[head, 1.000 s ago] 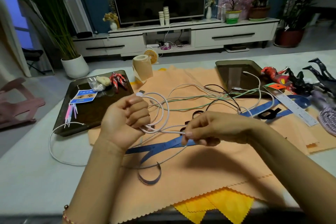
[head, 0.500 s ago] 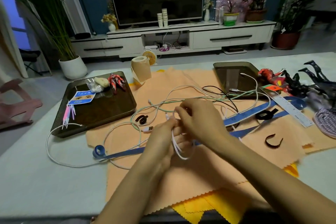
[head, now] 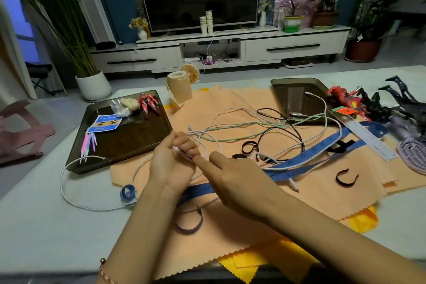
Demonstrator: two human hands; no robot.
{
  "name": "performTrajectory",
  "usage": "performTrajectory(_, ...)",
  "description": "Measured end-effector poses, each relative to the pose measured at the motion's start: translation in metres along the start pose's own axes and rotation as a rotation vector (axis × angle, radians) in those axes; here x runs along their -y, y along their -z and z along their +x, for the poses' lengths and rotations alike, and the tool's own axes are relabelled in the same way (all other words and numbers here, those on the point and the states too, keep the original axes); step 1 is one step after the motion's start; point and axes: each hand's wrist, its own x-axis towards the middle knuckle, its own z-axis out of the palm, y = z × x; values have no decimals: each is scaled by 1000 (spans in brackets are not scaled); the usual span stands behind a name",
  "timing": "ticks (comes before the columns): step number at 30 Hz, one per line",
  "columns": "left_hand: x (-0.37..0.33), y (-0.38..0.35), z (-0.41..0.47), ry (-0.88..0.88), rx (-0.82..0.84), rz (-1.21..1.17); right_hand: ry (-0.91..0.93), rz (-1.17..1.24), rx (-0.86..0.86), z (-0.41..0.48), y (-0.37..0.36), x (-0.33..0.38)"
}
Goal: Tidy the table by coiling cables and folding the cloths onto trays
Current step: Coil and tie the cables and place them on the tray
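Over the orange cloth [head: 230, 104], my left hand [head: 173, 163] grips the white cable [head: 60, 182] in loops; my right hand [head: 237, 177] touches them, grip unclear. I judge coiling half-done; next, wind in the slack.

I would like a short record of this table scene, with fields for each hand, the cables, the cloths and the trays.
left hand: grips loops of the thin white cable
right hand: index finger at that cable; grasp hidden
loose cables: pale green cable and thin black cable, tangled on the cloth
cloths: large orange cloth spread unfolded; yellow cloth beneath, near edge
trays: dark rectangular left tray holds a blue-and-white packet; dark right tray holds cable ends
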Motion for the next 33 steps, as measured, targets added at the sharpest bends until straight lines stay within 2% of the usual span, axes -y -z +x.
performTrajectory(6,-31,15,-1,0,197,5,-45,198,169,1,1,-32)
performTrajectory(10,-32,11,-7,101,320,92,-147,244,134,3,8,-52)
performTrajectory(13,-35,11,-9,205,423,54,-227,290,157,3,14,-67)
performTrajectory(16,-40,13,-10,332,497,-43,-271,498,164,3,22,-78)
performTrajectory(20,-53,18,-17,343,474,20,-326,769,187,-2,39,-90)
performTrajectory(22,-60,19,-16,413,539,27,-352,767,213,-6,44,-99)
performTrajectory(25,-54,12,-18,525,622,147,-450,567,145,-4,38,-103)
performTrajectory(27,-38,3,-18,482,567,424,-528,409,-10,2,29,-96)
performTrajectory(29,-13,-4,-20,357,382,726,-575,361,-176,6,26,-81)
performTrajectory(31,12,-9,-20,221,228,807,-556,377,-307,9,26,-61)
performTrajectory(33,29,-11,-18,133,118,730,-491,355,-331,9,27,-39)
